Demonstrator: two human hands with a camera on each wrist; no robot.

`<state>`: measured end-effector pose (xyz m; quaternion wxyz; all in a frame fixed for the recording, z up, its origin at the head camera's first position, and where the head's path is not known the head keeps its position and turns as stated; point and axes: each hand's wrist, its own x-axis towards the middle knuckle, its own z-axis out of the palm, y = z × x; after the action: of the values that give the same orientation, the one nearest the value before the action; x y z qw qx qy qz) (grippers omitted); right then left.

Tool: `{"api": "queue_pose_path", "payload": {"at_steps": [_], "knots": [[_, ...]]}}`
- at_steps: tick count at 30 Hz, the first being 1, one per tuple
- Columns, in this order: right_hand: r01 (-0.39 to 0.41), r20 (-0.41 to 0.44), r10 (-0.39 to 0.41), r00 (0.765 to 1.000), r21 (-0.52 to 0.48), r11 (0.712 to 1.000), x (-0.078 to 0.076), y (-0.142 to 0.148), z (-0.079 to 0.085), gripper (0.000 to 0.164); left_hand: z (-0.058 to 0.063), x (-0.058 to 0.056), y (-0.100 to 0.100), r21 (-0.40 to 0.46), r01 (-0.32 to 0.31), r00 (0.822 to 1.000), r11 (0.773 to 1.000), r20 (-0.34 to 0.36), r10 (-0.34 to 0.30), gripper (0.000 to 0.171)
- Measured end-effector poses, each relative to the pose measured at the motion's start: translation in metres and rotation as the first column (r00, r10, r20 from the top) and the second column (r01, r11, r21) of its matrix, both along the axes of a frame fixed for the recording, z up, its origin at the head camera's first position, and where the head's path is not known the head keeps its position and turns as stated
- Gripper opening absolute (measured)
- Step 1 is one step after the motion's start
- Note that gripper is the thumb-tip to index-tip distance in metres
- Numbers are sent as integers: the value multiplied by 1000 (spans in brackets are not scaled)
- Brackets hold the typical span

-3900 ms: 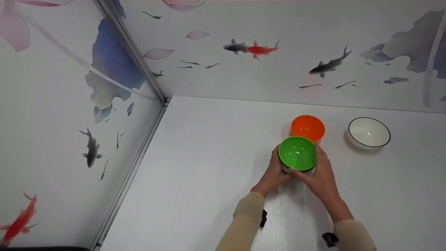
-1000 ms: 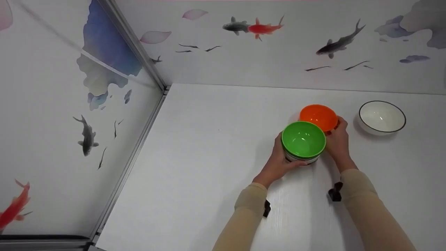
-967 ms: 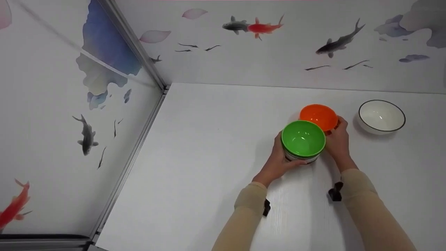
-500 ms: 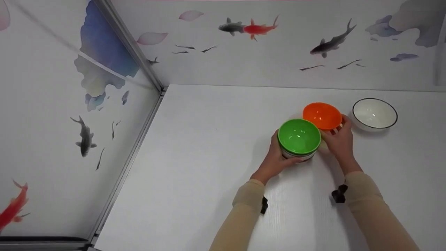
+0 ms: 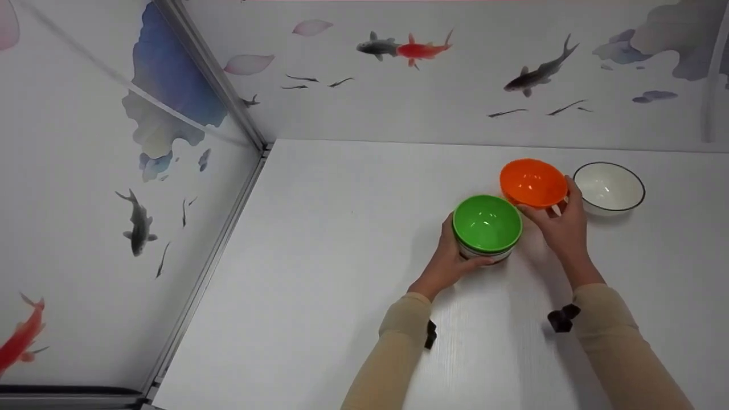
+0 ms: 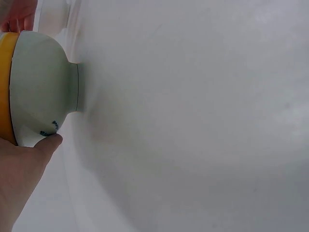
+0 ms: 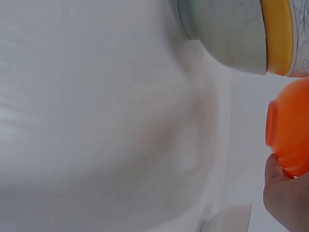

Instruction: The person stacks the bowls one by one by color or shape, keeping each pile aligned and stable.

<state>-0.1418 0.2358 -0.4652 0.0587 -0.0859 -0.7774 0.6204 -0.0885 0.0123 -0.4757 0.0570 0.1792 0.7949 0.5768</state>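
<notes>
My left hand [image 5: 447,262] grips a stack of nested bowls from the left side, thumb across the near side. A green bowl [image 5: 487,223] tops the stack. Below it the wrist views show a white patterned bowl [image 7: 301,31], a yellow bowl [image 7: 278,36] and a pale bowl [image 6: 41,82] at the bottom. My right hand [image 5: 564,230] holds an orange bowl [image 5: 532,183] by its right and near side. That bowl is raised off the table, slightly tilted, just behind and right of the stack. Its foot shows in the right wrist view.
A white bowl with a dark rim [image 5: 609,187] stands upright at the back right, beside the right fingers. The white table [image 5: 342,256] meets a fish-painted back wall [image 5: 398,114] and a left side panel [image 5: 74,228] with a metal frame.
Earlier both hands held the green-topped stack. My right hand has since let go of it, grasped the orange bowl and lifted it, shifting right. My left hand still holds the stack.
</notes>
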Motion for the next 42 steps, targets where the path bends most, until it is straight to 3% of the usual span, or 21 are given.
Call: {"api": "queue_pose_path", "payload": {"at_steps": [8, 16, 26, 33, 42], "knots": [[-26, -75, 27, 997, 12, 1000, 20, -9, 34, 95, -34, -13, 5, -19, -38, 999, 999, 25, 39, 106], [-34, -139, 39, 990, 40, 999, 31, -13, 50, 91, -35, -14, 5, -7, -22, 999, 1000, 25, 22, 106], [-106, -208, 123, 970, 95, 990, 43, -22, 59, 90, -37, -15, 5, -6, -13, 1000, 1000, 14, 13, 107], [-128, -247, 173, 953, 189, 974, 52, -28, 59, 88, -38, -15, 5, -7, -10, 1000, 1000, -6, 10, 105], [-156, -233, 222, 947, 270, 950, 60, -32, 51, 89, -37, -13, 5, -2, -20, 1000, 1000, 2, 20, 104]]}}
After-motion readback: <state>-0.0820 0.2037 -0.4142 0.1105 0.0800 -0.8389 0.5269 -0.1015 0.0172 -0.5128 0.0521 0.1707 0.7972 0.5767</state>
